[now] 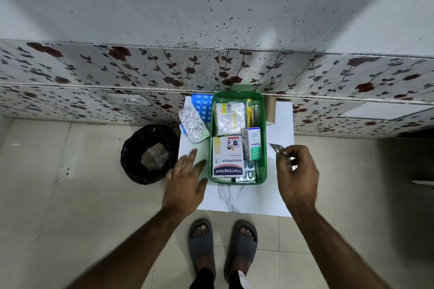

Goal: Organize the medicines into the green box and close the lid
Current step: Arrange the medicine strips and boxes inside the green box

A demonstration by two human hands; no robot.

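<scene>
The translucent green plastic box (237, 137) stands lidless in the middle of the small white marble-patterned worktop (244, 197), its far end close to the floral-tiled wall (94, 70). Inside it, a white Hansaplast plaster carton (227, 157) lies flat at the near left, a white and green Optibex carton (254, 143) lies beside it on the right, a clear packet with printed labels (230, 118) fills the far part, and silver blister strips (248, 172) show at the near right corner. Left of the box, on the worktop, a crumpled silver foil blister strip (193, 124) rests partly over a blue blister sheet of round tablets (203, 107); both are just beside the box wall. A brown cardboard tube (270, 110) stands right of the box against the wall. The right hand (297, 171) is held to the right of the box, apart from it, with thumb and fingers pinched on a small silver foil strip (277, 148) whose pointed end juts towards the box. The left hand (186, 178) is spread flat and empty, palm down, at the worktop's near left edge, its fingers near the box's left wall without touching it. On the tiled floor left of the worktop sits a round bin lined with a black plastic bag (149, 153). Below, the person's feet in grey slippers (222, 244) stand at the worktop's near edge.
</scene>
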